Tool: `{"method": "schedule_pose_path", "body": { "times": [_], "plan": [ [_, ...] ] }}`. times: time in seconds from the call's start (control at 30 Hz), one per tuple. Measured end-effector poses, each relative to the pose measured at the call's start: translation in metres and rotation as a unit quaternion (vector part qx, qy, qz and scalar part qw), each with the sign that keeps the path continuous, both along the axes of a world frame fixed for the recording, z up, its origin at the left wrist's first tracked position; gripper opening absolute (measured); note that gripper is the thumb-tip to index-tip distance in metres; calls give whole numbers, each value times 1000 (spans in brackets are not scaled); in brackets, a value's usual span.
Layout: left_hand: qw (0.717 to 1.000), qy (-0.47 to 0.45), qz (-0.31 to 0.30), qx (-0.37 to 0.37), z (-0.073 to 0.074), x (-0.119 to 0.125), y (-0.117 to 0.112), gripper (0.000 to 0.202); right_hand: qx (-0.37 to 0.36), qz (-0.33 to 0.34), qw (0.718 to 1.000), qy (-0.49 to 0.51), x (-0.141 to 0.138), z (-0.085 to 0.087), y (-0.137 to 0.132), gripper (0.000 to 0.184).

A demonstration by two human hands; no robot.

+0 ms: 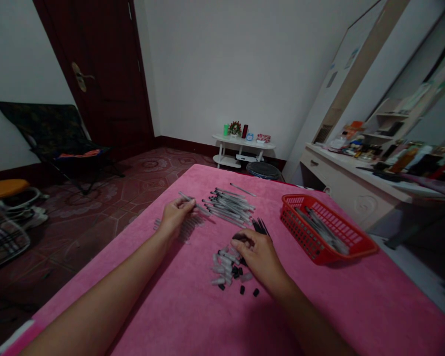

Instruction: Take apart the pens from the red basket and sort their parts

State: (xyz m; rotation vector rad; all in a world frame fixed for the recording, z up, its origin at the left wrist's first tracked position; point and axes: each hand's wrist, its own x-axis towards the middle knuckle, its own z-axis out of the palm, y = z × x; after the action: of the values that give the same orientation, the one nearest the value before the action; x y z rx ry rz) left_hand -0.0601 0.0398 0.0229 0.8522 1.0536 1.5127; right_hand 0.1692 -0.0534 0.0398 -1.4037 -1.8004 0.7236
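Note:
My left hand (176,215) is closed round a slim, translucent pen barrel (200,206), which slants down to the right. Under and beside that hand lie several clear tubes (190,228) in a row. My right hand (258,251) reaches over a pile of small clear and black pen parts (224,267), its fingers curled together; whatever is between them is hidden. Just beyond the right hand are several thin black pieces (260,226). A heap of grey pen refills or filled pen barrels (230,205) lies between and beyond both hands.
A red plastic basket (307,236) holding long pen pieces stands on the right of the pink cloth-covered table (178,306). One single stick (243,189) lies behind the heap. A dressing table (356,178) stands to the right, and a folding chair (55,133) at left.

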Motion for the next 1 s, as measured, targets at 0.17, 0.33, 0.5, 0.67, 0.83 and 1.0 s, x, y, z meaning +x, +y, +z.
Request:
{"method": "schedule_pose_path", "body": {
  "times": [0.17, 0.33, 0.5, 0.67, 0.83, 1.0],
  "plan": [
    [995, 79, 61, -4, 1, -19, 13, 60, 5, 5, 1000, -6, -2, -5, 2, 14],
    [991, 107, 76, 1, -4, -16, 17, 74, 19, -10, 999, -23, 0, -13, 11, 15],
    [991, 120, 64, -21, -10, -13, 22, 81, 66, -45, 993, -88, 2, -15, 24, 13],
    [983, 171, 59, -44, -13, -15, 22, 75, 107, -47, 977, -179, -3, -12, 30, 14],
    [965, 246, 77, -46, -13, -19, 21, 64, 104, -40, 965, -239, -7, -17, 35, 26],
    [962, 267, 52, -25, -10, -18, 20, 55, 131, -59, 955, -261, -8, -18, 38, 31]
  ]
}}
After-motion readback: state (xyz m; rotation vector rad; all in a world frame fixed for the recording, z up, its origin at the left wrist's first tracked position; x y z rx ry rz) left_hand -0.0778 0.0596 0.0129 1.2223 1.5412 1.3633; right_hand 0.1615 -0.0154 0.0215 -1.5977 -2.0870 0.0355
